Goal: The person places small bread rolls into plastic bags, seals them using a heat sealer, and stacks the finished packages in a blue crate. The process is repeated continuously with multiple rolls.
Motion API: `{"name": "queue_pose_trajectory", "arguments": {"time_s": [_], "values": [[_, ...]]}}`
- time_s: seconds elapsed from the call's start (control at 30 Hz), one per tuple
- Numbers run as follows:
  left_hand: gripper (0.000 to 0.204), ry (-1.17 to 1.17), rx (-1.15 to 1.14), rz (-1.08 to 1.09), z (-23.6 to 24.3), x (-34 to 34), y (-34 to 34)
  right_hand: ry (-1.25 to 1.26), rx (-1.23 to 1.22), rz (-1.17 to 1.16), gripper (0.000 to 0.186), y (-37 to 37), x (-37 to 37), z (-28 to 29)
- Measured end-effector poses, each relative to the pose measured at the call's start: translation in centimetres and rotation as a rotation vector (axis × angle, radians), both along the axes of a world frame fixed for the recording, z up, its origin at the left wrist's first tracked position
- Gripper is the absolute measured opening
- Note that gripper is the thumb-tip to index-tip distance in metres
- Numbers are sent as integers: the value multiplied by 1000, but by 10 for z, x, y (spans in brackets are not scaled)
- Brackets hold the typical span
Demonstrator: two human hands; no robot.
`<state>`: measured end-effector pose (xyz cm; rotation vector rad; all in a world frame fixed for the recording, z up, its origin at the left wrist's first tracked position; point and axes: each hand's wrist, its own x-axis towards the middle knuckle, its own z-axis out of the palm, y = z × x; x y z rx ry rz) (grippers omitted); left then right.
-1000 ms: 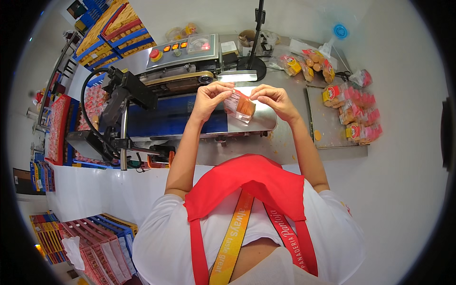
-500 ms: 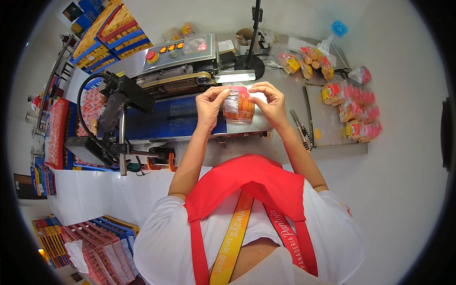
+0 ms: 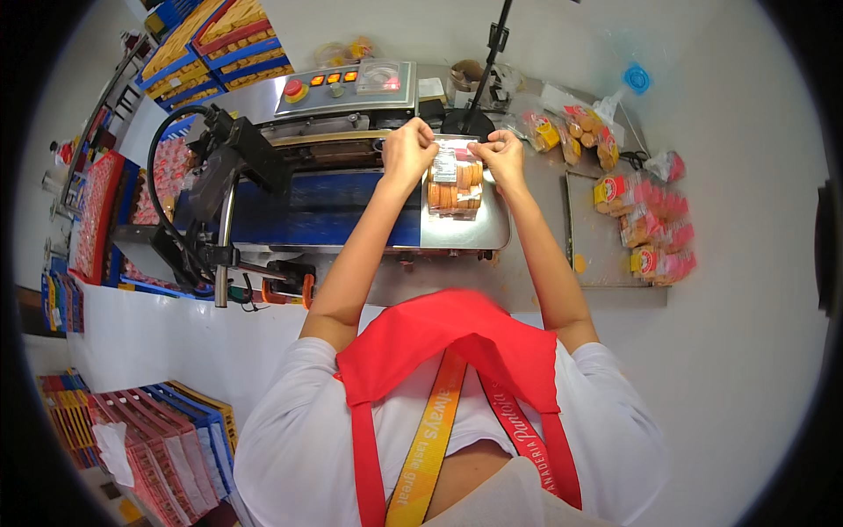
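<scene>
A clear plastic bag of round golden biscuits [image 3: 455,189], with a pink and white printed top, lies on the bare metal end plate [image 3: 492,224] of a sealing machine. My left hand [image 3: 407,158] pinches the bag's far left corner between thumb and fingers. At the far right corner, my right hand [image 3: 501,160] pinches the same edge, so the bag's top is stretched between both hands. Just left of the bag is the blue conveyor belt [image 3: 351,206]. Beyond the belt runs the machine's sealing band [image 3: 329,136].
A control panel [image 3: 351,88] with a red button and lit orange switches stands at the back. Several filled biscuit bags [image 3: 645,224] sit on a metal tray [image 3: 597,255] at right. A black printer-like unit [image 3: 250,158] overhangs the belt. Stacked crates [image 3: 233,53] are far left.
Both hands have moved the bag's top edge farther from me, toward the sealing band. The bag now lies flatter on the metal plate. The whole view has shifted slightly.
</scene>
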<state>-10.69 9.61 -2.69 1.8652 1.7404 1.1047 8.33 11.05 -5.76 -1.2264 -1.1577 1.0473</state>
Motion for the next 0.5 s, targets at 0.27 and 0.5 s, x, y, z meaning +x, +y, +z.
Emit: {"name": "queue_pose_trajectory", "arguments": {"time_s": [0.27, 0.5], "values": [[9, 393, 34, 127, -23, 13, 32, -818, 303, 44, 16, 18, -3, -3], [9, 449, 20, 148, -1, 31, 18, -1464, 546, 541, 14, 14, -6, 38]]}}
